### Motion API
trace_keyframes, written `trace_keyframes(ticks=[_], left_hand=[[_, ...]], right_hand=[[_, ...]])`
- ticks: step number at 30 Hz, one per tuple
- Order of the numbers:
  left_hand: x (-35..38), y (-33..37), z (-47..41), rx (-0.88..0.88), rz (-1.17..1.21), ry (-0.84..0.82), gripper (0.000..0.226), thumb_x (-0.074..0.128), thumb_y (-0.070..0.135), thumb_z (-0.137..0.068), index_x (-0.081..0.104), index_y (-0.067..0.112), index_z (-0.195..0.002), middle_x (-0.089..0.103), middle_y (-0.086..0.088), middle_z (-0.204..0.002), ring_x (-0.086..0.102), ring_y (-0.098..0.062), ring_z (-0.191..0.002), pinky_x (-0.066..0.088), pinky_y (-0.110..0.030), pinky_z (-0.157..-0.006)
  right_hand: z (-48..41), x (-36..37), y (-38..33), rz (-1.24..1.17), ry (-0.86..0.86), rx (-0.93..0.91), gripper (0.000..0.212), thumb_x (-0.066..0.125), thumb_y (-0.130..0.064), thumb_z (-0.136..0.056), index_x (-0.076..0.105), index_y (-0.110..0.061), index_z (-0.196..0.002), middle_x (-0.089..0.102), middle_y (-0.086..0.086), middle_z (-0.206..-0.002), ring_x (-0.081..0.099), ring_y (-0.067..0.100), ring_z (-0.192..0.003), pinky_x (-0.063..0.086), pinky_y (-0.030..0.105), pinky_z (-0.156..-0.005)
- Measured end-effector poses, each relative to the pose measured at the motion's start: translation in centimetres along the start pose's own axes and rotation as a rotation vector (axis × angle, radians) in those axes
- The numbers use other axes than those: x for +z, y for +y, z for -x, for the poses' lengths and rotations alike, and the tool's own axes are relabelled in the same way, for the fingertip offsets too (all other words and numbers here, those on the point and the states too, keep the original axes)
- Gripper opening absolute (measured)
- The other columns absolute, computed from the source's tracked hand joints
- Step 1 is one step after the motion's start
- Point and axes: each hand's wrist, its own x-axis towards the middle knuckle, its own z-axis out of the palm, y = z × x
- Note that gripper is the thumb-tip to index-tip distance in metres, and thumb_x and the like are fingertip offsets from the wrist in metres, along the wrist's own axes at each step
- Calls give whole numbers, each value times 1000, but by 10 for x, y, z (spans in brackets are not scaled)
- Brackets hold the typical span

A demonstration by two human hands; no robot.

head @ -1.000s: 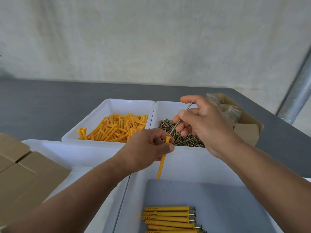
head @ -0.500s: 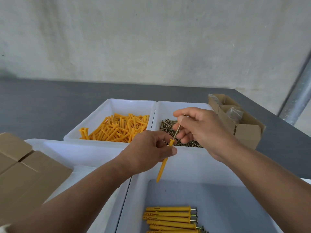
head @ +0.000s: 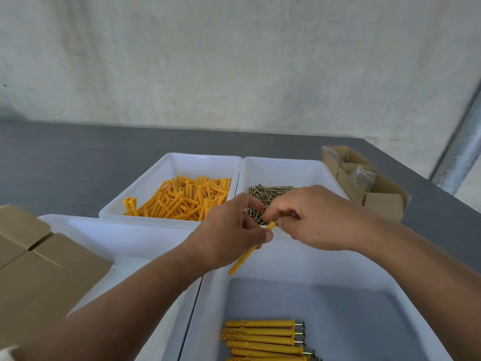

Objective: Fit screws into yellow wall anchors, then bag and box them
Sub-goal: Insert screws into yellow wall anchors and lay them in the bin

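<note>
Centre frame, the left hand (head: 229,230) pinches a yellow anchor (head: 243,259), its long axis diagonal: tip pointing lower left over the near tray (head: 312,264), collar upper right. The right hand (head: 315,217) curls at the collar; what it grasps I cannot tell
</note>
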Motion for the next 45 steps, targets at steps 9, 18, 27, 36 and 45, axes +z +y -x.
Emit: trace_keyframes(ticks=[9, 18, 27, 36, 45], left_hand=[[-19, -2, -6, 21, -133, 281, 7, 70, 31, -84, 64, 35, -87, 67, 14, -67, 60, 8, -65, 41, -4, -60], [-31, -44, -17, -287, -657, 248, 53, 34, 68, -91, 64, 30, -110, 63, 1, -103, 54, -18, -93, 38, -33, -74], [-32, -51, -20, -314, -783, 113, 64, 17, 74, -90, 66, 34, -105, 67, 5, -105, 45, -15, -86, 35, -34, -76], [-29, -53, -22, -271, -742, 150, 52, 24, 71, -92, 65, 41, -106, 66, 9, -96, 53, -18, -90, 37, -37, -79], [-31, -52, -23, -220, -709, 170, 47, 30, 65, -95, 67, 39, -104, 57, 14, -83, 49, -13, -83, 37, -31, -70]], right_hand=[[10, 4, -2, 222, -284, 45, 5, 63, -30, -92, 67, -33, -93, 60, -12, -70, 58, -2, -56, 34, 11, -40], [8, 42, -4, 184, -710, 185, 15, 60, -16, -91, 66, -18, -105, 67, 8, -82, 60, 20, -57, 51, 23, -53], [7, 45, -7, 139, -782, 179, 19, 60, -22, -91, 69, -15, -107, 67, 6, -79, 61, 19, -59, 55, 25, -61], [-14, 11, 29, 13, 253, 180, 47, 49, -53, -93, 52, -18, -62, 51, -4, -59, 48, 12, -58, 34, 28, -53], [-19, 32, 69, 134, -145, 458, 82, 5, -75, -90, 65, -27, -121, 59, 4, -130, 52, 23, -113, 42, 40, -96]])
